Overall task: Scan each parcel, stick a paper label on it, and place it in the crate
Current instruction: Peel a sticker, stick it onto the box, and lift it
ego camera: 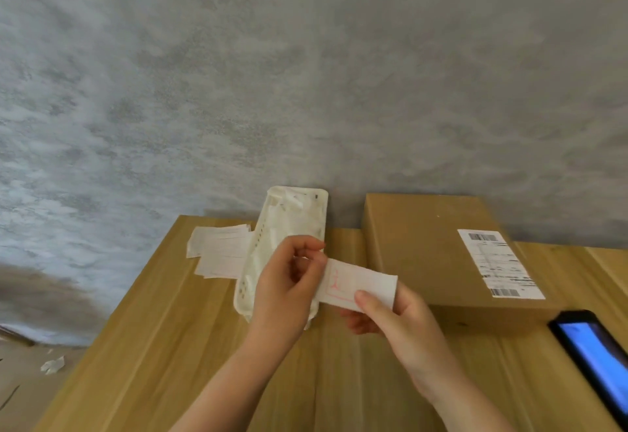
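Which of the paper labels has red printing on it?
The paper label held between the left hand and right hand shows red marks. The loose slips look plain white, and the box's shipping label is black-printed.

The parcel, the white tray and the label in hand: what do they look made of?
Parcel: brown corrugated cardboard, matte, going by its colour and folded edges. White tray: likely moulded plastic, slightly glossy, with rounded corners and punched holes. Label: thin matte paper with red print, bending between the fingers.
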The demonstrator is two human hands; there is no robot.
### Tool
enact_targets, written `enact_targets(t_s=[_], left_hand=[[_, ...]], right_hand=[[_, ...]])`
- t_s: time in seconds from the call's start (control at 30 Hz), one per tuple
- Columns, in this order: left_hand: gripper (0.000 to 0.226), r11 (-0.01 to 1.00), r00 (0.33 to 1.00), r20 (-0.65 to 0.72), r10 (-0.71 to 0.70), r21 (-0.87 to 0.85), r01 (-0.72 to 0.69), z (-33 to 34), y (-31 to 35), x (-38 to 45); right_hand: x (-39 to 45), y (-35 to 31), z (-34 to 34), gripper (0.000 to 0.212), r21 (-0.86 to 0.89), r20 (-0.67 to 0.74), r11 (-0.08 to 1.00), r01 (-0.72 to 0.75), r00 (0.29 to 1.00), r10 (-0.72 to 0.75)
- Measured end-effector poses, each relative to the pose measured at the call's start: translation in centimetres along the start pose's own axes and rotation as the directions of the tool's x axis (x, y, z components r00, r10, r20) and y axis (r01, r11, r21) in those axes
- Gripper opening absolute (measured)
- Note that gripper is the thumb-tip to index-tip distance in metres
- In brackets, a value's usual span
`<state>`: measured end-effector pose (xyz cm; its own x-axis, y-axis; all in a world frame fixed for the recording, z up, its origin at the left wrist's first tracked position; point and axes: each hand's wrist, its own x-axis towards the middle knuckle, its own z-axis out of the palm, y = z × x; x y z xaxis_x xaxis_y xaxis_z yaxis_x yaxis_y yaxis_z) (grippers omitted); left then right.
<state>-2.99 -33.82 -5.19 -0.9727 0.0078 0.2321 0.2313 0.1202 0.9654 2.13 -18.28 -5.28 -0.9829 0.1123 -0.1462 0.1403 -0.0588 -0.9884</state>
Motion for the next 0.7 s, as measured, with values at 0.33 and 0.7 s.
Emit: enact_targets(t_s=[0.33,0.7], left_hand=[[0.015,0.958,0.949,0.237,-0.207,-0.15,0.246,6.4,-0.2,-5.4],[0.01,0.981,0.94,0.292,-0.174,-0.034,0.192,9.0,0.8,-7.6]], right_hand=[[-3.2,0.5,-9.6,0.014,-0.072,-0.149,0.993,0.094,0.983,-0.104],[-4.0,0.9,-12.8,0.013,-0.092,-0.12,0.987,0.13,0.983,-0.14]])
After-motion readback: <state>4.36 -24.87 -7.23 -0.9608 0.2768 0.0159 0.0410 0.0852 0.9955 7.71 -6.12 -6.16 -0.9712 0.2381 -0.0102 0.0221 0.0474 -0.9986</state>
